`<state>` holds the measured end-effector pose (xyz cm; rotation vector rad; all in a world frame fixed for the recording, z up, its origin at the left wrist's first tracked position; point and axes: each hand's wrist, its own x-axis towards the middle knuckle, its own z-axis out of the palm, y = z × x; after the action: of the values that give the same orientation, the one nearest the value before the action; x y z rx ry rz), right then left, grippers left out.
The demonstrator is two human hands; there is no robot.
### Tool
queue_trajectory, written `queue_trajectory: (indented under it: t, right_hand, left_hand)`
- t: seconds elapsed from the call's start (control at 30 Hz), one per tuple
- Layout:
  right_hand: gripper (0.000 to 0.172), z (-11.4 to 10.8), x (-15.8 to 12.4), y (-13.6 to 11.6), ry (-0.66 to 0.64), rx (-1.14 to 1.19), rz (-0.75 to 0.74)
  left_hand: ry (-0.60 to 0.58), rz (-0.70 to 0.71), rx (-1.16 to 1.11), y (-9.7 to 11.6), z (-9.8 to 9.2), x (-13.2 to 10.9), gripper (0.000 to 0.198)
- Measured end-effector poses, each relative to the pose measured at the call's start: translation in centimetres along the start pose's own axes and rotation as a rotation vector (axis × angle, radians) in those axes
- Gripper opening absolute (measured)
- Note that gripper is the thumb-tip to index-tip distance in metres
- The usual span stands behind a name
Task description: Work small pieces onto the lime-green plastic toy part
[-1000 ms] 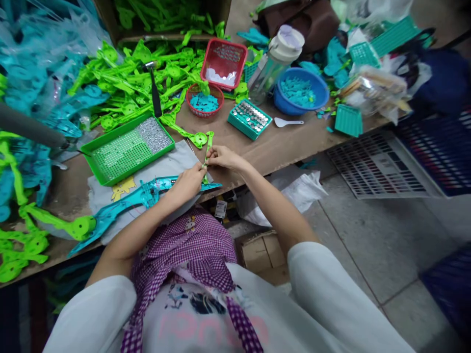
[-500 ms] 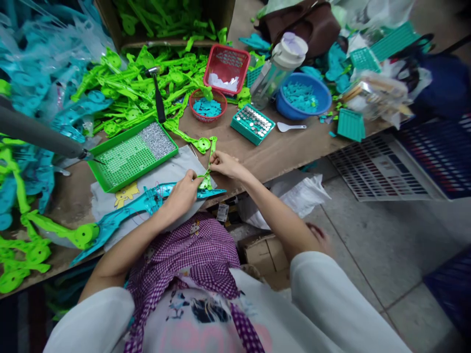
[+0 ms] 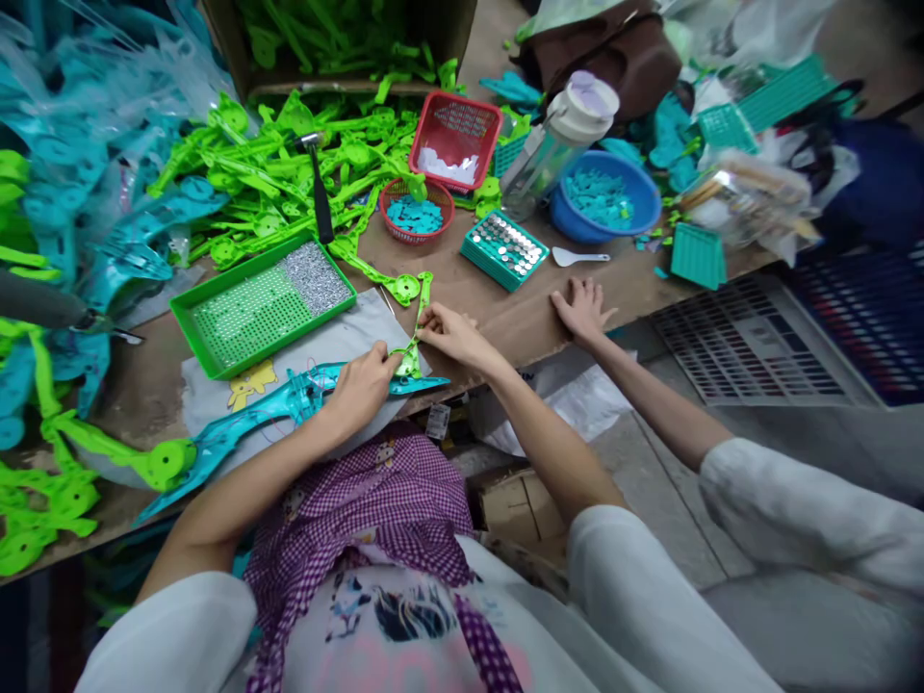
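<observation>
Left hand [image 3: 362, 381] and right hand [image 3: 456, 337] both pinch green part [image 3: 409, 363], right of tray [image 3: 285, 337]; two-point grip likely steadies it.

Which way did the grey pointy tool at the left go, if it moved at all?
Yes: the grey tool moved left. Its tip overlapped the green tray in the earlier pictures; now it shows left of it.

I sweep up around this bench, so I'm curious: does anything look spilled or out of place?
Yes, probably: small green and teal bits lie loose on the table, just right of the blue bowl. Similar teal pieces sit inside it, so the scattered ones look spilled.
</observation>
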<state>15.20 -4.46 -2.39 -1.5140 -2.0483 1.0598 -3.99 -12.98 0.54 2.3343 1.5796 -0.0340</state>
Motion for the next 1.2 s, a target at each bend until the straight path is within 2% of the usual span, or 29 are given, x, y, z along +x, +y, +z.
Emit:
queue_trajectory:
  t: [0.1,0.17,0.3,0.5,0.67,0.83,1.03,1.2]
  right_hand:
    - [0.019,0.2,-1.2,-0.2,0.022,-0.016,-0.185]
    - [0.018,0.4,-1.6,-0.3,-0.019,-0.028,-0.290]
    - [0.017,0.5,-1.1,-0.2,-0.140,-0.034,-0.366]
    - [0.017,0.1,-0.3,0.0,-0.190,-0.046,-0.409]
    - [0.015,0.0,0.0,0.1,-0.234,-0.129,-0.416]
    - [0.014,-0.1,0.2,0.1,-0.243,-0.130,-0.408]
    - [0.014,0.0,0.0,-0.3,-0.229,-0.183,-0.418]
    - [0.015,0.0,-0.3,-0.6,-0.213,-0.244,-0.424]
  left_hand:
    - [0.002,-0.009,-0.022,0.0,-0.2,0.1,0.042]
    - [-0.002,-0.007,-0.034,-0.1,-0.3,0.2,0.042]
    - [-0.003,-0.010,-0.047,-0.4,-0.4,0.4,0.042]
    - [0.032,0.000,-0.090,-1.0,0.4,0.5,0.042]
    - [0.089,-0.017,-0.093,-1.2,0.8,-0.8,0.042]
    - [0.021,0.012,-0.064,-1.6,0.8,-2.1,0.048]
    - [-0.049,0.015,-0.034,-2.3,-0.7,-2.0,0.047]
    - [-0.033,0.025,-0.023,-2.7,-0.8,-2.4,0.044]
